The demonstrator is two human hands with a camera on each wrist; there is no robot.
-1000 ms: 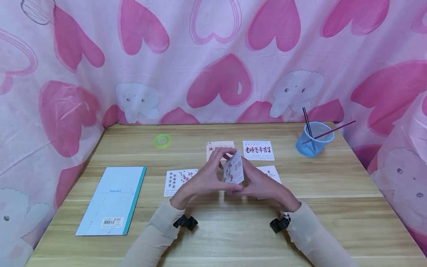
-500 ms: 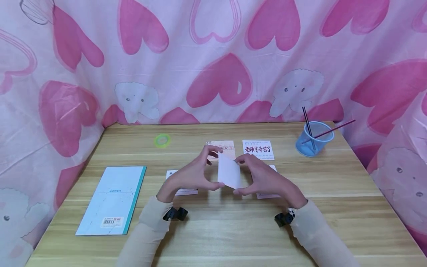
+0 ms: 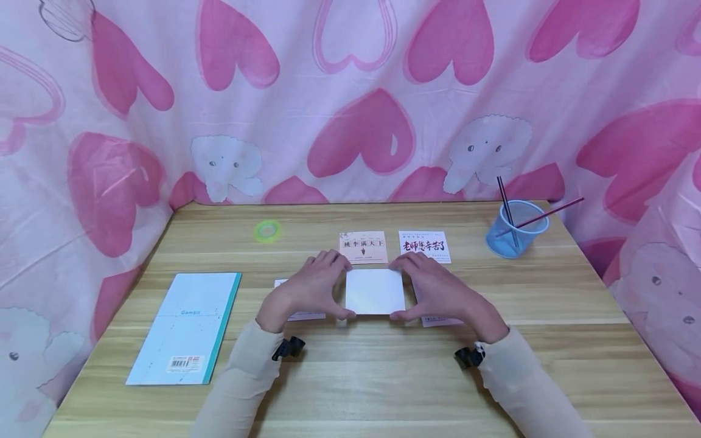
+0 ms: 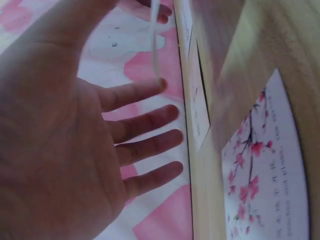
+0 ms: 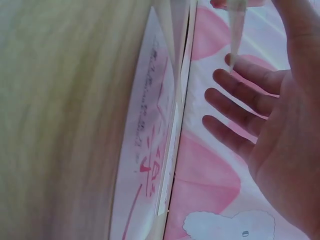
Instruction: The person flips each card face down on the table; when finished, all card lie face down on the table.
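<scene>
A card (image 3: 375, 292) is held above the table between both hands, its blank white face toward the head camera. My left hand (image 3: 308, 287) pinches its left side between thumb and fingertips. On the opposite side, my right hand (image 3: 442, 291) grips the card likewise. Both wrist views show the card edge-on at the fingertips, the other fingers spread. Beneath the left hand lies a card with pink blossoms (image 4: 255, 175), mostly hidden in the head view. Under the right hand is a card with red print (image 5: 147, 150). Beyond them lie a beige card (image 3: 363, 248) and a white card with dark red characters (image 3: 424, 247).
A pale blue notebook (image 3: 183, 328) lies at the left. Farther back is a yellow-green ring, apparently a tape roll (image 3: 267, 231). A blue mesh cup (image 3: 509, 243) with several thin sticks stands at the back right. A pink heart-patterned curtain (image 3: 356, 140) hangs behind the table.
The card turned from its printed side, tilted upright, to its blank side, now lying flatter. My hands moved apart to its two sides.
</scene>
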